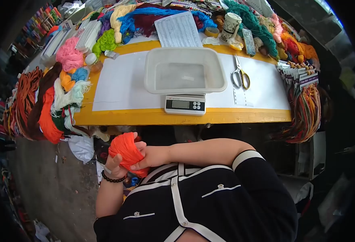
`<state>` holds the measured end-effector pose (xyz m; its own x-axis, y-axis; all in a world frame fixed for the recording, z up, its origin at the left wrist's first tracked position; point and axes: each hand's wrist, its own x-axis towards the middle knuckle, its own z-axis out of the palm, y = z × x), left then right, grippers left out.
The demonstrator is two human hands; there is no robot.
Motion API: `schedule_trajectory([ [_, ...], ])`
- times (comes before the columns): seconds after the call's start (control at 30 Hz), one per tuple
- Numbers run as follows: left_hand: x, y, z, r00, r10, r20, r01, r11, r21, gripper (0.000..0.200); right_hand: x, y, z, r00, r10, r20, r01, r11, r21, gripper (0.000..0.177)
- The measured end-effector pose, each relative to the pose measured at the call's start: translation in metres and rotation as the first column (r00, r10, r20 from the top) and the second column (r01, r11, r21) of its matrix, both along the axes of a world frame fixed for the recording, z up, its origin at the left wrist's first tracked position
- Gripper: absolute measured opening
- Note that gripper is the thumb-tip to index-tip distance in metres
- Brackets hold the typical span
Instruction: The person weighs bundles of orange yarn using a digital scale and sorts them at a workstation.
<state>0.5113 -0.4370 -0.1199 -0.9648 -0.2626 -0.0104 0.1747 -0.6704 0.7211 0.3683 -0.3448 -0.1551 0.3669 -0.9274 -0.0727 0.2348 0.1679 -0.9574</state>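
A bright orange-red skein of thread [125, 150] is held between my two hands, just below the front edge of the table. My left hand [113, 166], with a dark beaded bracelet at the wrist, grips its left side. From the other side my right hand [148, 156] clasps the skein, its thumb lying over the strands. Some fingers are hidden behind the thread. Beyond my hands, a translucent plastic tub [153, 74] sits on a small digital scale [184, 105].
White paper [117, 86] covers part of the yellow table [234, 117]. Scissors [241, 76] lie right of the tub, a printed sheet [177, 30] behind it. Coloured thread bundles [50, 111] drape over the left edge, and thread cards [304, 92] hang at the right.
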Motion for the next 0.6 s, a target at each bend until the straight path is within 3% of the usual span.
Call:
schedule_trajectory([
  [0.03,-0.002,-0.001,-0.004,1.000,0.000,0.000,0.000,1.000,0.008,0.076,-0.003,-0.001,-0.004,1.000,0.000,0.000,0.000,1.000,0.008,0.033],
  [0.07,-0.004,-0.003,-0.009,0.992,0.124,0.019,-0.124,0.992,-0.015,0.072,-0.009,-0.002,0.005,0.995,-0.005,-0.098,0.003,1.000,-0.023,0.031],
  [0.13,-0.011,-0.007,-0.005,0.982,0.185,-0.023,-0.185,0.983,-0.005,0.055,-0.022,-0.004,0.026,0.965,0.011,-0.263,-0.034,0.996,-0.081,0.032],
  [0.17,-0.014,-0.010,-0.003,0.982,0.188,-0.021,-0.188,0.982,0.002,0.055,-0.029,-0.005,0.032,0.965,0.015,-0.262,-0.036,0.997,-0.074,0.032],
  [0.23,-0.015,-0.011,-0.001,0.960,0.277,-0.043,-0.274,0.959,0.065,0.046,-0.041,-0.004,0.036,0.881,-0.037,-0.472,-0.073,0.975,-0.212,0.032],
  [0.27,-0.022,-0.009,0.008,0.947,0.319,-0.028,-0.314,0.943,0.112,0.037,-0.046,-0.003,0.028,0.833,-0.229,-0.503,0.033,0.929,-0.369,0.035],
  [0.3,-0.024,-0.008,0.016,0.921,0.376,0.098,-0.387,0.910,0.146,0.032,-0.057,-0.002,0.039,0.763,-0.252,-0.595,0.015,0.928,-0.373,0.036],
  [0.33,-0.027,-0.009,0.017,0.915,0.390,0.107,-0.400,0.911,0.100,0.031,-0.063,-0.001,0.035,0.746,-0.356,-0.563,0.113,0.901,-0.420,0.036],
  [0.37,-0.030,-0.012,0.017,0.908,0.402,0.116,-0.409,0.911,0.049,0.030,-0.069,0.002,0.045,0.726,-0.357,-0.587,0.258,0.934,-0.249,0.031],
  [0.4,-0.034,-0.012,0.016,0.915,0.391,0.099,-0.396,0.917,0.042,0.030,-0.071,0.005,0.046,0.695,-0.499,-0.517,0.432,0.865,-0.255,0.024],
  [0.5,-0.046,-0.007,0.009,0.909,0.406,0.092,-0.408,0.913,0.005,0.031,-0.075,0.009,0.056,0.699,-0.642,-0.314,0.616,0.764,-0.192,0.018],
  [0.53,-0.052,-0.001,0.012,0.898,0.415,0.148,-0.426,0.903,0.052,0.032,-0.076,0.009,0.064,0.710,-0.629,-0.315,0.607,0.774,-0.179,0.018],
  [0.6,-0.059,0.001,0.014,0.890,0.408,0.202,-0.434,0.895,0.106,0.033,-0.079,0.012,0.078,0.599,-0.603,-0.526,0.426,0.797,-0.428,0.020],
])
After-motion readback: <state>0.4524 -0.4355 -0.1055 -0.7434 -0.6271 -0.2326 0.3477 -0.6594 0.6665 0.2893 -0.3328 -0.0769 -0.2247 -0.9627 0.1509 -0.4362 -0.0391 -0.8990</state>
